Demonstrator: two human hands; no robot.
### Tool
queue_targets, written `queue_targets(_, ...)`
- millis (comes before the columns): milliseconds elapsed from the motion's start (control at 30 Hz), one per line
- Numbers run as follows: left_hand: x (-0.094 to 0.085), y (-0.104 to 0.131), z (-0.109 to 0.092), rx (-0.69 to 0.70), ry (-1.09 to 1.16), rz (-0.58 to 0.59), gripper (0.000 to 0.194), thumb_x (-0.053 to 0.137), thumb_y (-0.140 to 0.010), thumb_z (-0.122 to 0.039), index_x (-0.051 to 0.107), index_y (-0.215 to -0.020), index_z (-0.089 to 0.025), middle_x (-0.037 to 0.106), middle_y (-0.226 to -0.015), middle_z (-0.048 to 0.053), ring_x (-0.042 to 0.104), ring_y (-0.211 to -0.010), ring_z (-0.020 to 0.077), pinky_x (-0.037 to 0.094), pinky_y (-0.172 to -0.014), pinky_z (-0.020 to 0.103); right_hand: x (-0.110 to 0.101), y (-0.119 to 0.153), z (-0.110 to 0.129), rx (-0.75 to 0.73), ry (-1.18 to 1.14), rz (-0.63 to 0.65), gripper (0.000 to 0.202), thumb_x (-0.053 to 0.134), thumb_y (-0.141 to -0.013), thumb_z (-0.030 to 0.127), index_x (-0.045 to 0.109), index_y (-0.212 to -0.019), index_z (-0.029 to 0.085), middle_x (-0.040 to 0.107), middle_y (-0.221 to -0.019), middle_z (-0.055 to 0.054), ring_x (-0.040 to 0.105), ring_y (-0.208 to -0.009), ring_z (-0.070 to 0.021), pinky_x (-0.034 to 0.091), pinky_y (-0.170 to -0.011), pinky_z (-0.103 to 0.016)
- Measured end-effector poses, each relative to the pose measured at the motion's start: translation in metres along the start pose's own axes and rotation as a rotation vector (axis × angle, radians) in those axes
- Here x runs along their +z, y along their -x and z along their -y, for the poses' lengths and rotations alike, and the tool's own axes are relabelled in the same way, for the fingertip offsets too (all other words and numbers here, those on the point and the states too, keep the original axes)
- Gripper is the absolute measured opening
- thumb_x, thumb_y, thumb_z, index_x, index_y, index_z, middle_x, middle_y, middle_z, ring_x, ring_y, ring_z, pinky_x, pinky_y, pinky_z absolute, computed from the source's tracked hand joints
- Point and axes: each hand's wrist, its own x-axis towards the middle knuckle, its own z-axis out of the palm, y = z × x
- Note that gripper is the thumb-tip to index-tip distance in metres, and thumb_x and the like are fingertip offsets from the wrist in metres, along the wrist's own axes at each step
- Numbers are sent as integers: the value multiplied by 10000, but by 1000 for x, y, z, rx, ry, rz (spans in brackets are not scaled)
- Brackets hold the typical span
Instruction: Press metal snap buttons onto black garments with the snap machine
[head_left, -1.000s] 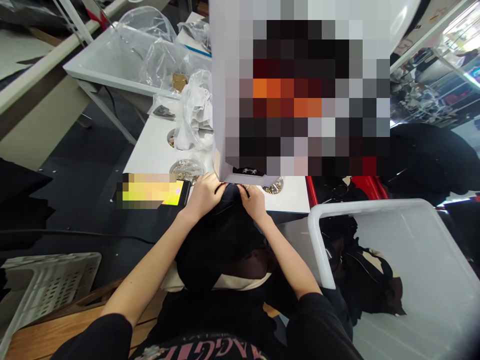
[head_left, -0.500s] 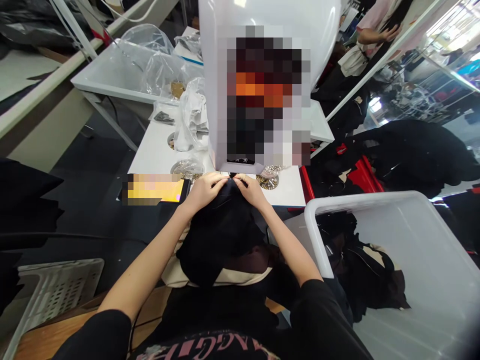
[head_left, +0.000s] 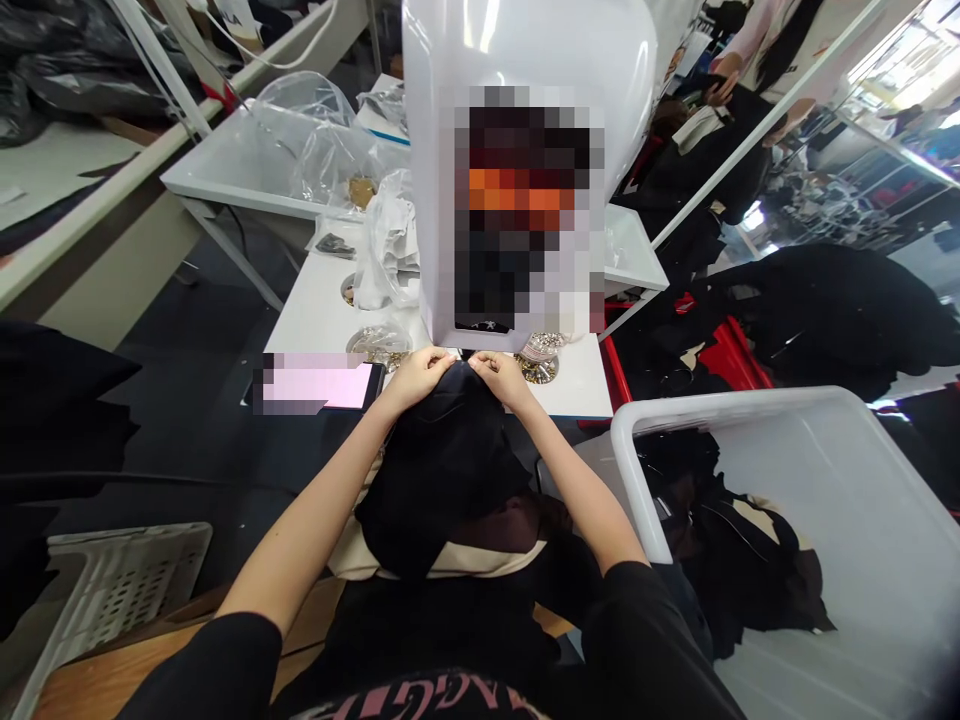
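Though bunched under white machine (head_left: 525,60), black garment (head_left: 442,470) likely soft, light, floppy; pinched at top fold by left hand (head_left: 421,370) and right hand (head_left: 504,372), fingers closed.

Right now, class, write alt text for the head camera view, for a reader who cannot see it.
Two bare hands, left hand and right hand, pinch the top edge of a black garment under the base of a white machine on a white table. A white plastic bin holding dark clothes stands at the right, and small dishes of metal pieces sit beside the machine.
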Motion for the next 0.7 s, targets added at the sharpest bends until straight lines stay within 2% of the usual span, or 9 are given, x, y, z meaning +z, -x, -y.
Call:
queue_targets(167,6,1,-2,-18,-8,-60,297,482,-815,-415,652,-812,-171,697,-801,58,607,-755,213,474,-717,321,5,1,0,17,-5,-41,272,496,-832,419,604,-823,169,596,-698,-6,548,-690,-144,432,-647,-253)
queue_targets(367,8,4,-9,-67,-45,-109,269,488,-812,-389,637,-815,-166,706,-853,72,622,-827,232,471,-767,331,7,-2,-3,35,16,-54,241,480,-843,396,574,-815,176,542,-621,24,487,-571,-120,400,-567,-236)
queue_targets(433,8,4,-9,-72,-65,-110,256,492,-809,-385,633,-805,-171,706,-846,68,621,-822,231,471,-757,328,8,0,-3,9,43,-71,219,481,-849,378,578,-853,181,543,-628,29,500,-588,-125,416,-606,-244)
queue_targets(567,10,2,-6,-65,-117,-113,251,498,-806,-387,633,-788,-176,698,-818,77,618,-788,238,471,-732,348,10,7,-1,-110,116,-118,211,460,-878,316,586,-1011,212,639,-872,-5,581,-810,-161,435,-800,-287)
queue_targets(633,11,3,-6,-37,-141,-124,257,486,-817,-385,640,-801,-179,691,-799,80,618,-779,243,474,-741,366,11,10,0,-168,146,-124,211,442,-893,293,597,-1011,214,649,-1004,-31,588,-924,-178,425,-862,-299)
queue_targets(700,12,7,-6,24,-163,-157,272,459,-838,-370,649,-874,-179,691,-874,96,614,-873,261,465,-824,402,11,10,0,-212,168,-121,210,437,-899,280,609,-993,205,652,-1044,-48,588,-971,-185,422,-889,-300)
